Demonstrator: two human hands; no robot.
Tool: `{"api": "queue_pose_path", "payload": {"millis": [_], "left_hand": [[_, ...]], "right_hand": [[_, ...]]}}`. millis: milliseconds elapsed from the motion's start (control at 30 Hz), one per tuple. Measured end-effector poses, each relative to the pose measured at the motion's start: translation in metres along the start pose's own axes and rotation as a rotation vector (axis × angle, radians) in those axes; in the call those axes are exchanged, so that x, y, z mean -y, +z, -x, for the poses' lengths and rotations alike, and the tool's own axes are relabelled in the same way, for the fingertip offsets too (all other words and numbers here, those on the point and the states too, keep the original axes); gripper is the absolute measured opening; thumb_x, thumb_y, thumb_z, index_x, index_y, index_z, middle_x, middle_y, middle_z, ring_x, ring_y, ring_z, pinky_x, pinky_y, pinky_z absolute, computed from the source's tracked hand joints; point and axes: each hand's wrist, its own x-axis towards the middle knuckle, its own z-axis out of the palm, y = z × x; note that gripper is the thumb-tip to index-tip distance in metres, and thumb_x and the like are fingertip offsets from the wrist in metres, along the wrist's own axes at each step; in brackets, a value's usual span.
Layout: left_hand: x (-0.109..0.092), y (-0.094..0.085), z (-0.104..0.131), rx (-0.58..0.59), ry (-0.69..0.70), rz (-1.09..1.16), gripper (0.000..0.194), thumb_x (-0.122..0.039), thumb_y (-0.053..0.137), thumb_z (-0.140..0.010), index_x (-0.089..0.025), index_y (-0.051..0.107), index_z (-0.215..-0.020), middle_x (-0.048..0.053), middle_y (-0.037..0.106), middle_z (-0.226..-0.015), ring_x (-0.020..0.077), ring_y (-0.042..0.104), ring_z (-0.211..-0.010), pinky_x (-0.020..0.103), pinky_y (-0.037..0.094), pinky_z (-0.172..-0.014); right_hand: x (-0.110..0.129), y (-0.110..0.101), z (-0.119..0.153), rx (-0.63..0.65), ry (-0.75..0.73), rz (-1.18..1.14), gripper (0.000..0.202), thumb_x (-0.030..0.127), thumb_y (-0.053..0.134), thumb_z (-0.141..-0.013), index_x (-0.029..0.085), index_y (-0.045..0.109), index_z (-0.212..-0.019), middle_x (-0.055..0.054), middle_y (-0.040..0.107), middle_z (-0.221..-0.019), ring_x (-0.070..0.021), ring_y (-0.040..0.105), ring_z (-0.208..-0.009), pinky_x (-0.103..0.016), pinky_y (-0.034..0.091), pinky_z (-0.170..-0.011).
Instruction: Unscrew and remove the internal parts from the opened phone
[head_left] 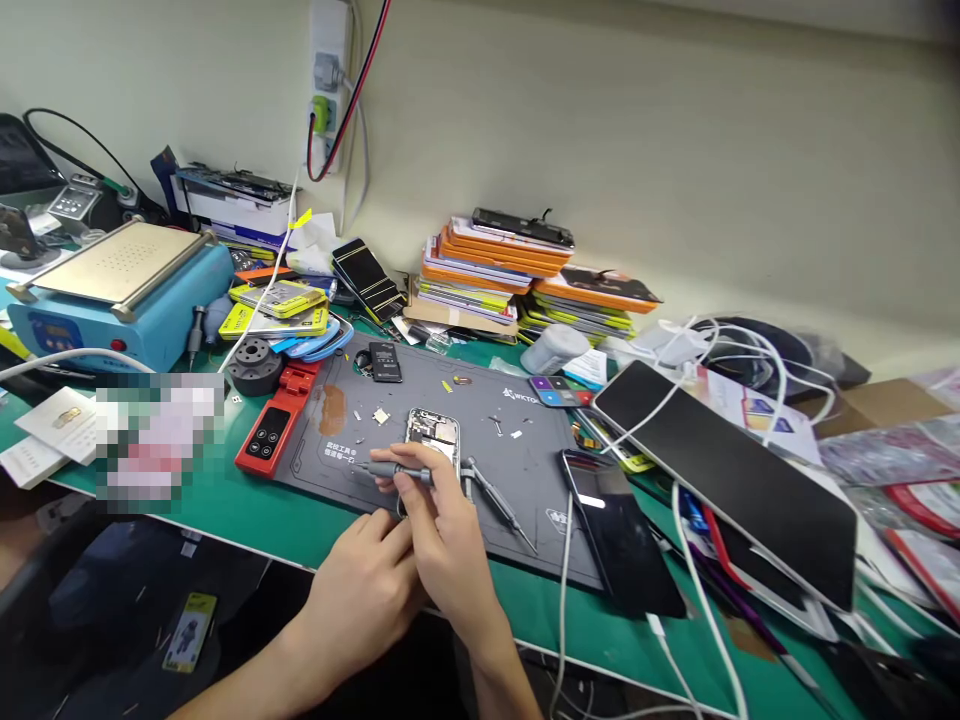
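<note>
On the grey work mat lies an opened phone, its inner parts bare at the top end. My right hand is closed around a grey screwdriver, held nearly level over the phone with its tip pointing left. My left hand is curled at the phone's lower end, touching my right hand. Its fingertips are hidden, so what they grip does not show. To the right of the phone rests a second slim metal tool. Small loose parts, including a small metal plate, lie on the mat.
A red device sits at the mat's left edge, with a blue heating plate machine beyond. A black battery lies at the back. Right are a dark phone, a large tablet and white cables. Stacked boxes line the wall.
</note>
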Motion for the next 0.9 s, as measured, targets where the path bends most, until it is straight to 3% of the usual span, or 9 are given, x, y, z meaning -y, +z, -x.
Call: {"api": "queue_pose_path", "payload": {"millis": [100,200,300,500,633,900], "left_hand": [[-0.001,-0.006,-0.004,0.05,-0.025,0.016,0.015,-0.011,0.06,-0.105,-0.016,0.074,-0.11,0.008,0.078,-0.101,0.0229,0.062,-0.078,0.037,0.056,-0.065],[0.001,-0.014,-0.01,0.12,-0.009,0.022,0.03,-0.016,0.059,-0.109,-0.014,0.068,-0.138,0.01,0.08,-0.123,0.0222,0.064,-0.08,0.039,0.06,-0.069],[0.008,-0.017,-0.017,0.16,0.007,0.057,0.025,-0.022,0.058,-0.113,-0.017,0.069,-0.135,0.007,0.081,-0.127,0.0212,0.068,-0.08,0.039,0.061,-0.069],[0.016,-0.016,-0.026,0.132,0.016,0.1,0.028,-0.029,0.046,-0.12,-0.018,0.071,-0.13,0.004,0.082,-0.121,0.0188,0.074,-0.084,0.036,0.06,-0.073],[0.014,-0.016,-0.027,0.111,0.033,0.101,0.025,-0.025,0.05,-0.119,-0.016,0.07,-0.132,0.005,0.082,-0.125,0.0185,0.074,-0.086,0.034,0.059,-0.076],[0.013,-0.015,-0.025,0.135,0.038,0.084,0.024,-0.021,0.061,-0.114,-0.014,0.073,-0.135,0.007,0.082,-0.129,0.0181,0.072,-0.087,0.034,0.061,-0.077]], "right_hand": [[0.001,-0.003,0.006,-0.168,-0.046,-0.071,0.03,0.033,0.057,-0.113,0.03,0.058,-0.143,-0.007,0.083,-0.123,-0.0164,0.082,-0.093,-0.036,0.071,-0.089],[0.0,-0.015,0.012,-0.421,-0.156,-0.11,0.037,0.031,0.058,-0.112,0.033,0.051,-0.149,-0.003,0.083,-0.106,-0.0164,0.08,-0.079,-0.032,0.07,-0.071],[-0.004,-0.034,0.014,-0.561,-0.167,-0.099,0.035,0.033,0.055,-0.113,0.033,0.052,-0.147,-0.002,0.077,-0.096,-0.0158,0.075,-0.066,-0.029,0.065,-0.056],[-0.012,-0.055,0.022,-0.51,-0.014,-0.095,0.053,0.031,0.073,-0.104,0.032,0.05,-0.151,0.003,0.071,-0.091,-0.0096,0.063,-0.056,-0.023,0.061,-0.052],[-0.013,-0.05,0.03,-0.495,-0.042,-0.072,0.054,0.025,0.076,-0.101,0.035,0.052,-0.149,0.005,0.073,-0.087,-0.0098,0.065,-0.057,-0.02,0.063,-0.051],[-0.013,-0.05,0.034,-0.392,-0.009,-0.029,0.055,0.022,0.073,-0.103,0.036,0.05,-0.151,0.002,0.076,-0.094,-0.0162,0.076,-0.07,-0.029,0.072,-0.057]]}}
